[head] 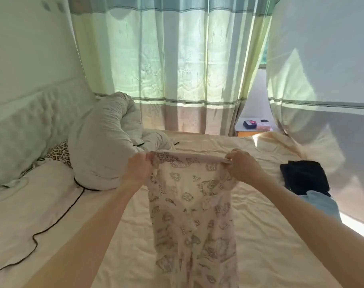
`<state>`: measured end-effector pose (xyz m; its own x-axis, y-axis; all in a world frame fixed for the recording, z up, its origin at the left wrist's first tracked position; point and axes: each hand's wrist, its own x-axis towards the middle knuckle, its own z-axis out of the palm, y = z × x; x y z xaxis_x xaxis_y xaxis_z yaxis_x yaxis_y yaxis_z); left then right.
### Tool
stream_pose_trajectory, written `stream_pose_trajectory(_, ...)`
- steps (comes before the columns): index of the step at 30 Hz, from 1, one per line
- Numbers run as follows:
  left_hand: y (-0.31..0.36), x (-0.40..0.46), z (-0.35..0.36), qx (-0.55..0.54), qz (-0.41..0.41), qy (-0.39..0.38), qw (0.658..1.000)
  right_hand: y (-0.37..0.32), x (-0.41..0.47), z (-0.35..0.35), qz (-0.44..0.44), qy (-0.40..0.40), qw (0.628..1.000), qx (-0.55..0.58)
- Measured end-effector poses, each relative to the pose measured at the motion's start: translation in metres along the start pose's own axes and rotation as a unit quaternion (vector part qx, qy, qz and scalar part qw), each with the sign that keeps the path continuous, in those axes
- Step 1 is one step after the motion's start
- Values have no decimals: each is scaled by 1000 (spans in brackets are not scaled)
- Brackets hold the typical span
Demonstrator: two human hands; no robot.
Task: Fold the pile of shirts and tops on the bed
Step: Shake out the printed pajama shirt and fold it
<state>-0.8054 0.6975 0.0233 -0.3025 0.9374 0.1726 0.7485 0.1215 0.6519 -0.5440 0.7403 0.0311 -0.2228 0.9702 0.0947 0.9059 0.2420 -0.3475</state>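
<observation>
A cream top [193, 215] with a grey printed pattern hangs in the air over the bed [260, 246]. My left hand [138, 169] pinches its upper left corner and my right hand [242, 166] pinches its upper right corner, so the top edge is stretched flat between them. The rest of the cloth drops straight down towards me and out of the bottom of the view. On the right side of the bed lies a folded dark garment [305, 176], with a light blue garment [320, 202] under its near edge.
A bundled grey duvet [106, 142] and a leopard-print pillow [59, 152] lie at the bed's left, before a padded headboard [27, 125]. A black cable [52, 223] snakes over the sheet. Curtains [177, 69] hang behind; a bedside table [252, 127] stands far right.
</observation>
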Motion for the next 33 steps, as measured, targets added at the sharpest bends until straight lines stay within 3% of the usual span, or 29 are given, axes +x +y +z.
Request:
stream_pose_trajectory(2,23,5,-13,-80,8,12,997,-8,7,-21,15,23,998,63)
stream_pose_trajectory(4,42,10,-29,-94,49,-18,994,-14,15,-41,40,31,987,153)
stream_pose_trajectory(6,55,18,-45,-39,107,-82,990,-18,22,-60,64,31,964,258)
stream_pose_trajectory(8,64,26,-59,28,138,-108,984,-20,25,-77,61,38,956,285)
stream_pose_trajectory(11,78,34,-75,92,162,-11,982,-25,26,-97,6,23,954,299)
stream_pose_trajectory(14,90,39,-89,131,157,85,975,-29,30,-111,-45,22,979,196)
stream_pose_trajectory(16,98,41,-95,182,134,117,967,-32,37,-117,-38,48,997,45)
stream_pose_trajectory(18,106,41,-98,224,118,151,956,-36,40,-121,-12,85,996,-27)
stream_pose_trajectory(23,118,38,-101,250,111,223,936,-40,43,-132,41,160,985,44)
stream_pose_trajectory(26,115,42,-107,184,129,223,948,-40,46,-136,46,172,981,76)
stream_pose_trajectory(29,108,49,-115,14,97,122,988,-40,48,-136,24,156,979,127)
stream_pose_trajectory(31,105,48,-117,-116,62,38,991,-42,44,-134,26,119,959,255)
stream_pose_trajectory(33,102,48,-117,-171,54,4,984,-43,37,-132,19,72,921,383)
